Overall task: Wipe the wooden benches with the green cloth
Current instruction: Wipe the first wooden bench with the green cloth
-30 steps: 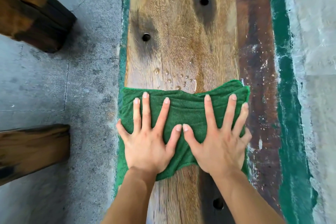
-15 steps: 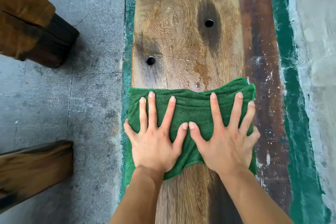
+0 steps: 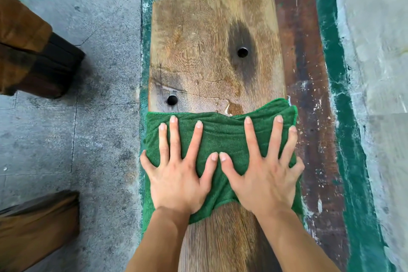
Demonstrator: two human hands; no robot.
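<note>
A long wooden bench (image 3: 209, 51) runs away from me, and its far end shows near the top of the view. It has two dark round holes (image 3: 242, 52) in its top. A green cloth (image 3: 220, 134) lies spread across the full width of the bench. My left hand (image 3: 178, 179) and my right hand (image 3: 265, 181) press flat on the cloth side by side, fingers spread and thumbs almost touching. The left thumb lies along the cloth's left edge. The near hole (image 3: 172, 100) sits just ahead of the cloth.
A darker brown plank (image 3: 309, 117) runs along the bench's right side, bordered by green painted floor (image 3: 353, 161). Grey concrete paving (image 3: 99, 139) lies to the left. Two other wooden bench ends stand there, one far (image 3: 26, 51) and one near (image 3: 37, 227).
Both hands have slid the cloth forward along the bench, over the water drops seen earlier. The bench's far end has come into view.
</note>
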